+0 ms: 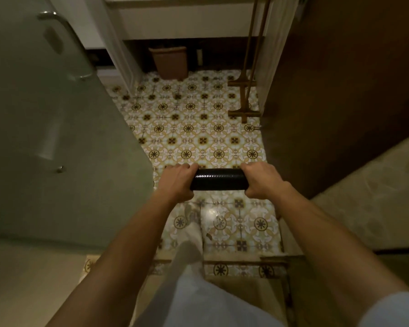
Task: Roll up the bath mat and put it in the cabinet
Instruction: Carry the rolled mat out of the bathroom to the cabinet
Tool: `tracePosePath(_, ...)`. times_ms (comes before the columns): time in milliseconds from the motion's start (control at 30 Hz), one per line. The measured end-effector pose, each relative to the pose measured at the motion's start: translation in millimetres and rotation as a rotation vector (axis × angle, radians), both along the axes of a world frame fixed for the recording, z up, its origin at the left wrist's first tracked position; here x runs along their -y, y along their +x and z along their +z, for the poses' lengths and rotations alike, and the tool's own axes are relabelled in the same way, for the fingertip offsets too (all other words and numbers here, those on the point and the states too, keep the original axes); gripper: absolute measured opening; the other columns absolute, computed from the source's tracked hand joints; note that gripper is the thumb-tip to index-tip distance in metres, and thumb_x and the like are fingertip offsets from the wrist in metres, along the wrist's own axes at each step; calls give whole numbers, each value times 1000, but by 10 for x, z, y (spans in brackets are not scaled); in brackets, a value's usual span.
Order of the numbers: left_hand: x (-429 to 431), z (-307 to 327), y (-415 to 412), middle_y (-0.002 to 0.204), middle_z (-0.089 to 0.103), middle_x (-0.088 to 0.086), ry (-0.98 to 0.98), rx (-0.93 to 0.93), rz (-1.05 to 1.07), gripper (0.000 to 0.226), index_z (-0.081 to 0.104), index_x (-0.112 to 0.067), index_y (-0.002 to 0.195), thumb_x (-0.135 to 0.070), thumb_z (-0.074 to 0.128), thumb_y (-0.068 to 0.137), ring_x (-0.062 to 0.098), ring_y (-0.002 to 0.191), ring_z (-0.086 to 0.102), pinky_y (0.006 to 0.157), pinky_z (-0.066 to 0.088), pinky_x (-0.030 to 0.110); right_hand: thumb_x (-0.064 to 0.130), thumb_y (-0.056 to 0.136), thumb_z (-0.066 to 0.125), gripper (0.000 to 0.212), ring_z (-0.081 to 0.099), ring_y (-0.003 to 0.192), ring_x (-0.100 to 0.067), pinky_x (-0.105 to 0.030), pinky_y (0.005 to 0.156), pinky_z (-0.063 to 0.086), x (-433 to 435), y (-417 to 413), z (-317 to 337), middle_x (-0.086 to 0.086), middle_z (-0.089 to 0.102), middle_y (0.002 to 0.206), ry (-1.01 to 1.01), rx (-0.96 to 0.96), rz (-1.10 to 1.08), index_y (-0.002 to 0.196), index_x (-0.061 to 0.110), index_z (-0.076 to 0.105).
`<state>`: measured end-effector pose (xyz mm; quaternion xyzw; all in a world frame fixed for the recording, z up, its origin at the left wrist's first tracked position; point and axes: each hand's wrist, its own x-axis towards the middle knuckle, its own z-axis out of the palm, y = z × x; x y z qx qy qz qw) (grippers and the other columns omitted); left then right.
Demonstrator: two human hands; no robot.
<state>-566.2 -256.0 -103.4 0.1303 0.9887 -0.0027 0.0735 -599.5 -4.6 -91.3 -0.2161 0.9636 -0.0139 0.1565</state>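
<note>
The bath mat (219,179) is a tight black roll, held level above the patterned tile floor in the middle of the view. My left hand (177,182) wraps around its left end and my right hand (261,179) wraps around its right end, so both ends are hidden. A white cabinet (182,20) stands at the far end of the floor, seen from above. Whether it has a door ajar I cannot tell.
A frosted glass door (57,128) with a metal handle fills the left. A dark wooden wall (345,86) closes the right. A brown bin (169,61) sits under the cabinet, and a wooden ladder rack (246,90) leans at the far right. My leg (191,251) shows below.
</note>
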Motion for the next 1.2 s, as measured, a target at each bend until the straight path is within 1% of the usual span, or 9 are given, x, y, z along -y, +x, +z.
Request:
tracePosePath(200, 290, -210, -1126, 93, 62, 1, 15, -12, -11, 46, 51, -23, 110, -27, 70, 68, 25, 83, 61, 68, 41, 34, 26, 65, 75, 46, 63, 83, -24, -40, 72, 56, 287, -1147, -178, -2, 64, 94, 29, -7, 0, 106, 22, 55)
tracePosePath(333, 621, -326, -1983, 91, 64, 1, -7, 35, 6, 46, 49, -25, 108, -30, 69, 67, 25, 78, 61, 71, 50, 37, 30, 65, 76, 49, 62, 85, -24, -40, 72, 55, 613, -2006, -255, -3, 64, 97, 42, 28, 14, 109, 22, 56)
tracePosePath(400, 783, -371, -2398, 91, 63, 0, -5, 51, 13, 45, 49, -27, 107, -32, 68, 67, 23, 77, 61, 69, 50, 37, 30, 65, 75, 49, 62, 85, -24, -38, 70, 54, 779, -2439, -275, -2, 64, 97, 46, 53, 12, 109, 23, 56)
tracePosePath(500, 976, -321, -2963, 94, 63, 1, -12, 66, 6, 49, 51, -24, 110, -32, 70, 67, 25, 80, 62, 68, 46, 36, 27, 66, 77, 49, 62, 86, -24, -36, 70, 54, 973, -2993, -229, -3, 63, 98, 48, 78, 6, 110, 21, 56)
tracePosePath(600, 1086, -268, -3410, 95, 63, 1, -8, 74, 14, 54, 50, -23, 114, -32, 73, 66, 26, 83, 62, 71, 49, 37, 28, 66, 77, 51, 60, 86, -23, -36, 71, 53, 1068, -3442, -197, -3, 60, 102, 34, 53, 21, 111, 21, 56)
tracePosePath(767, 1143, -308, -4079, 92, 62, -3, 25, 79, 63, 45, 49, -27, 107, -34, 70, 68, 22, 78, 62, 68, 52, 35, 36, 61, 81, 64, 59, 88, -27, -41, 70, 55, 1129, -4215, -176, -7, 47, 115, 62, 30, 62, 117, 19, 54)
tracePosePath(933, 1074, -383, -4801, 94, 63, -2, 28, 69, 97, 49, 49, -27, 109, -38, 71, 67, 23, 79, 63, 70, 50, 36, 34, 64, 80, 65, 59, 93, -28, -40, 74, 54, 1098, -5058, -235, -8, 49, 117, 82, 39, 111, 120, 18, 53)
tracePosePath(1100, 954, -383, -5464, 94, 64, -3, 43, 54, 182, 47, 50, -28, 109, -37, 71, 68, 21, 80, 63, 70, 51, 35, 33, 65, 78, 61, 59, 91, -29, -39, 67, 51, 1029, -5924, -211, -8, 48, 116, 93, 46, 194, 119, 18, 52)
tracePosePath(1200, 933, -377, -5750, 93, 65, -4, 66, 37, 234, 46, 49, -29, 107, -38, 70, 67, 20, 79, 64, 67, 52, 33, 35, 65, 78, 62, 58, 91, -28, -39, 71, 52, 1062, -6414, -174, -8, 49, 114, 96, 49, 274, 119, 18, 52)
